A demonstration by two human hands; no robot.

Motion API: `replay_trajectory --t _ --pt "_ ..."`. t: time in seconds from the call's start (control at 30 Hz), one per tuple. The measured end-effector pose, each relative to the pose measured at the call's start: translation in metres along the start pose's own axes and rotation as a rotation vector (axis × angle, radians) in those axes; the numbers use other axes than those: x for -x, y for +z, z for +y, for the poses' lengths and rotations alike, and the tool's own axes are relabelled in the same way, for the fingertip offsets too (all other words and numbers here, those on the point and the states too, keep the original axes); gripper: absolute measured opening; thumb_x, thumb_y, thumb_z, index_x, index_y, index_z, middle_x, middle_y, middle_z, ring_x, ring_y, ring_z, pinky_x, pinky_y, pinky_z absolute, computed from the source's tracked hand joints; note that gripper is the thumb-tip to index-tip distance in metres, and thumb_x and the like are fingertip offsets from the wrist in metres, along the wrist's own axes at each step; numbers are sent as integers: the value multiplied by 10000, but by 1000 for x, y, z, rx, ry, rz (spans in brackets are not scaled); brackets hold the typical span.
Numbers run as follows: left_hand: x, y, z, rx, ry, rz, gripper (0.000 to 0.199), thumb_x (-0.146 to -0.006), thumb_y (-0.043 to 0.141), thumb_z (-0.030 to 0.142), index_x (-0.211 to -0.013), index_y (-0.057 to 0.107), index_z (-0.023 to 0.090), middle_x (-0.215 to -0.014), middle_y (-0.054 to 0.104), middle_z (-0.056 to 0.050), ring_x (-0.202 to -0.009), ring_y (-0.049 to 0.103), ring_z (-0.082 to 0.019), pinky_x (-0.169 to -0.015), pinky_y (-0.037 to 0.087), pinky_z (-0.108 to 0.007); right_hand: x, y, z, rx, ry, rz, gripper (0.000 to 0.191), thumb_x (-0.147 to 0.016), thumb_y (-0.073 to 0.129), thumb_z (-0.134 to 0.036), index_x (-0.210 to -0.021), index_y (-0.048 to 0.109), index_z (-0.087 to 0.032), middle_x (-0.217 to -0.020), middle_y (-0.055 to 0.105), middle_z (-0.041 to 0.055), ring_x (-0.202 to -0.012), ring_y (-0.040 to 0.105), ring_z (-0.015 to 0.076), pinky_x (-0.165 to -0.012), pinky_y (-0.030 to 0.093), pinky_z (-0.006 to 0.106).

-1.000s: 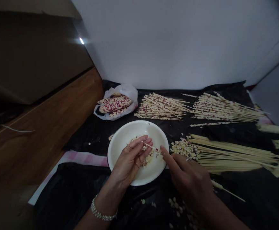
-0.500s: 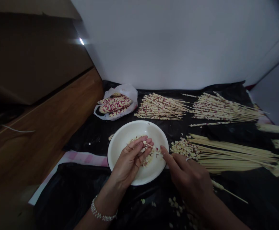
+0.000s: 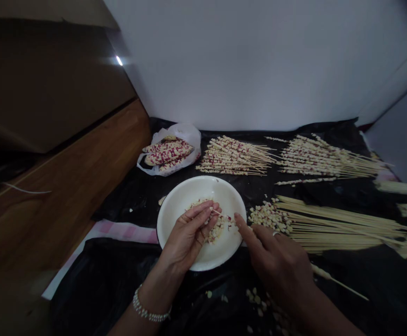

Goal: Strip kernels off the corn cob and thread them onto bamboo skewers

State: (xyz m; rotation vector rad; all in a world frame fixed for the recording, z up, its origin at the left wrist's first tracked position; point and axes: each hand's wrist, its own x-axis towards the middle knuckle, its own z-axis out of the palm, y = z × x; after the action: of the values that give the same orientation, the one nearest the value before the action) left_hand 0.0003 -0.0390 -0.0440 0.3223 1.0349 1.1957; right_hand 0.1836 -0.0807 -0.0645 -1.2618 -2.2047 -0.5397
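Observation:
My left hand (image 3: 192,228) is over a white enamel bowl (image 3: 170,200), thumb and fingertips pinched around a corn kernel at the tip of a skewer. More loose corn kernels (image 3: 219,231) lie in the bowl beneath it. My right hand (image 3: 280,254), with a ring on it, is closed around the wooden skewer (image 3: 350,290), whose tail sticks out past the wrist side. Pale and dark red kernels are threaded on the skewer near its tip, between the two hands. My right palm hides the skewer's middle.
Behind the bowl, corn cobs (image 3: 168,154) sit in a plastic bag (image 3: 189,133). Two piles of threaded skewers (image 3: 231,156) lie to its right. A kernel heap (image 3: 270,217) and bare skewers (image 3: 347,226) are beside my right hand. Stripped cobs (image 3: 403,188) lie far right, on black plastic sheeting (image 3: 126,196).
The fingertips of my left hand have closed further over the kernel at the tip. The skewer's tail has shifted slightly right and down; the bowl stays put.

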Motion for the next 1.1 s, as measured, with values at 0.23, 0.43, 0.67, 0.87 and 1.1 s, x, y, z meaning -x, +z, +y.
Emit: replay_trajectory --t 0.23,0.43,0.67,0.87,1.1 --pt "0 0 0 -53 24 -34 285 -722 756 80 -1003 746 123 -936 764 -95 -804 716 -134 -771 587 -190 -4 -5 3 -5 -38 13 423 -911 404 0 -1267 603 -107 -738 647 38 -563 499 138 -562 336 312" --pt "4 1 2 -130 45 -63 341 -746 748 120 -1086 721 125 -943 766 -98 -827 709 -130 -781 576 -190 -3 -4 1 -5 -57 16 419 -912 407 0 -1269 600 -104 -733 650 40 -553 508 141 -560 339 314" --pt "5 2 0 -149 -41 -125 315 -765 734 133 -1080 723 130 -964 763 -95 -838 709 -132 -811 564 -203 0 -2 -1 -27 -20 3 625 -914 385 4 -1513 269 -130 -784 656 33 -573 515 136 -561 319 310" --pt "2 3 1 28 -45 -125 372 -726 640 -41 -1066 705 95 -1134 714 -131 -1170 617 -241 -1058 459 -331 2 0 3 1 27 -9 587 -897 416 -7 -1465 391 -153 -765 638 18 -560 454 136 -571 301 311" --pt "2 2 -1 -18 -15 -58 370 -743 664 -41 -1083 682 102 -1174 701 -137 -1155 631 -227 -1029 483 -277 2 2 2 -31 18 -3 487 -884 416 13 -1329 553 -130 -747 626 18 -571 426 130 -582 291 307"
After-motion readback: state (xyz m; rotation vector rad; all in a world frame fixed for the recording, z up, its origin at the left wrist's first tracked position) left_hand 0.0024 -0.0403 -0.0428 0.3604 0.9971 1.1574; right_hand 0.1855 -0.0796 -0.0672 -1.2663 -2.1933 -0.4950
